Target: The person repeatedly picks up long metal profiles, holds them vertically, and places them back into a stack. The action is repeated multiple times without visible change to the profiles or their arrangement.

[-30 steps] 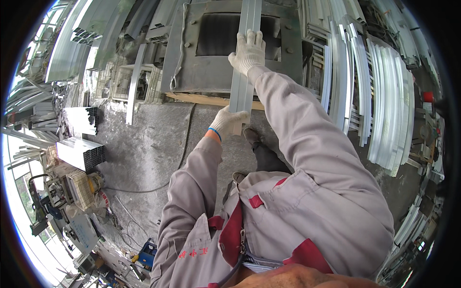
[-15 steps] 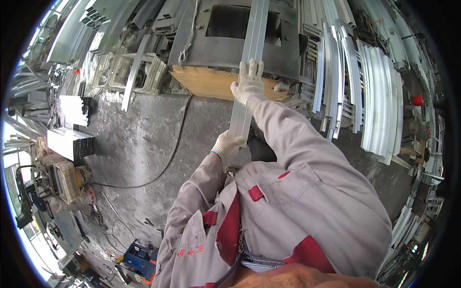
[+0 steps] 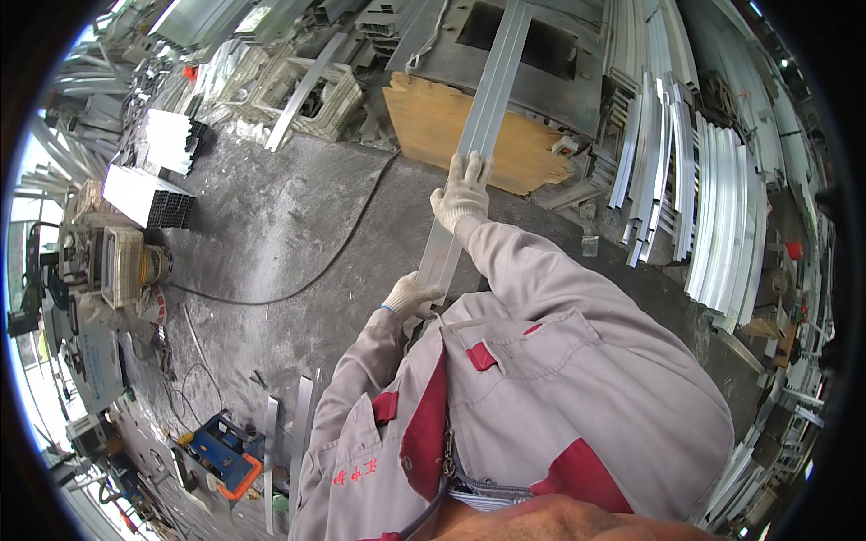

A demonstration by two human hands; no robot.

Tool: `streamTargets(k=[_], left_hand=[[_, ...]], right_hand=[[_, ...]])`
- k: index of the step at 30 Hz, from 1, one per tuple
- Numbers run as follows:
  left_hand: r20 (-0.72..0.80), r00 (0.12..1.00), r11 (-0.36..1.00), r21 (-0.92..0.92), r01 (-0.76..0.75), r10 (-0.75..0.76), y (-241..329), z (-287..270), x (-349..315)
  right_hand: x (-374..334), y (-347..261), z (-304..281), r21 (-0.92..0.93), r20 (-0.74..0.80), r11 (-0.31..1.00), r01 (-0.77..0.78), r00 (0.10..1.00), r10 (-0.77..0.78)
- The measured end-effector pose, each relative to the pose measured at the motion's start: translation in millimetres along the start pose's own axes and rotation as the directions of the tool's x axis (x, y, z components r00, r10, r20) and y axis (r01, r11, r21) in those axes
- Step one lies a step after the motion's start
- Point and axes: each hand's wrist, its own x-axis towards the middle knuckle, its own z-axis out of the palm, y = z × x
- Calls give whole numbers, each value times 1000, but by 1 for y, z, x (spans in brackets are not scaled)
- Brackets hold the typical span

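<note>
A long silvery metal profile (image 3: 494, 95) with grooves along its face slopes from the far dark metal surface down toward my waist. My left hand (image 3: 410, 295), in a whitish knit glove, is closed around its near end, close to my jacket. Farther up, my right hand (image 3: 463, 191), gloved the same way, lies on top of the profile. Its fingers are stretched along the face and its thumb sticks out past the left edge. The undersides of both hands are hidden.
A wooden board (image 3: 424, 113) fronts the dark metal stand (image 3: 577, 77). Bundled profiles (image 3: 722, 216) lie at right. Stacked tubes (image 3: 149, 194) and a plastic crate (image 3: 338, 104) stand at left. A black cable (image 3: 316, 279) crosses the floor, and a blue tool box (image 3: 221, 446) sits lower left.
Both hands and the profile have come back toward me and slightly left, away from the stand. The view has shifted, showing more of the wooden board and two metal strips at lower left.
</note>
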Motion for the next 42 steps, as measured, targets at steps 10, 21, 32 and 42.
streamTargets(k=[10,21,32,42], left_hand=[[-37,997,997,-41,71,-73,-33,-20,-71],[-94,996,999,48,18,-13,-23,-21,-109],[314,946,632,-749,197,77,56,-23,-65],[200,979,940,-327,94,-28,188,25,50]], right_hand=[[-62,-43,15,-72,101,997,19,995,-12],[-78,-52,15,215,-44,975,45,998,-37],[36,-17,-18,551,-378,777,304,921,-93],[177,72,-32,999,-54,14,53,991,122]])
